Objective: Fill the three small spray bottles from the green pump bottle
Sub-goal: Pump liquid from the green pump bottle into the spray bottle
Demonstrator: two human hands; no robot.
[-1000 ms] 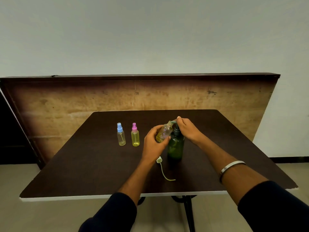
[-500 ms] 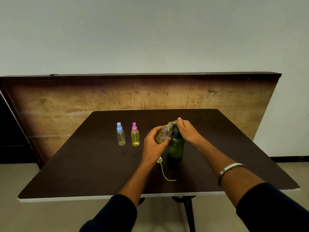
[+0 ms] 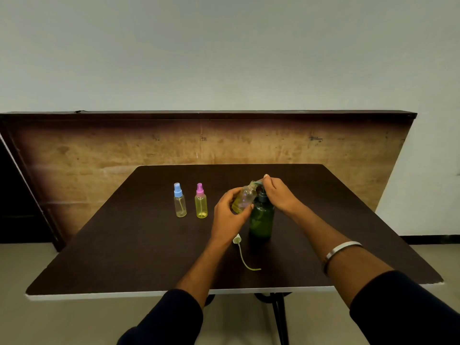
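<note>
I see the left hand [image 3: 227, 215] grip clamped round the uncapped spray bottle [image 3: 245, 199], tilted against the pump head of the green pump bottle [image 3: 261, 220] upright on the tabletop [image 3: 124, 245]; right hand [image 3: 278, 195] fingers curled, pressing the pump.

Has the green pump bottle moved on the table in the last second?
No. The green pump bottle stands in the same spot beside the loose white sprayer cap on the table.

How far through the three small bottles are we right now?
Two look done: the blue-capped bottle and pink-capped bottle stand capped with yellow liquid inside. In hand: the left hand tilts the uncapped third bottle under the green pump bottle spout, right hand on the pump. Left: finish filling, refit the white spray cap lying on the table.
</note>
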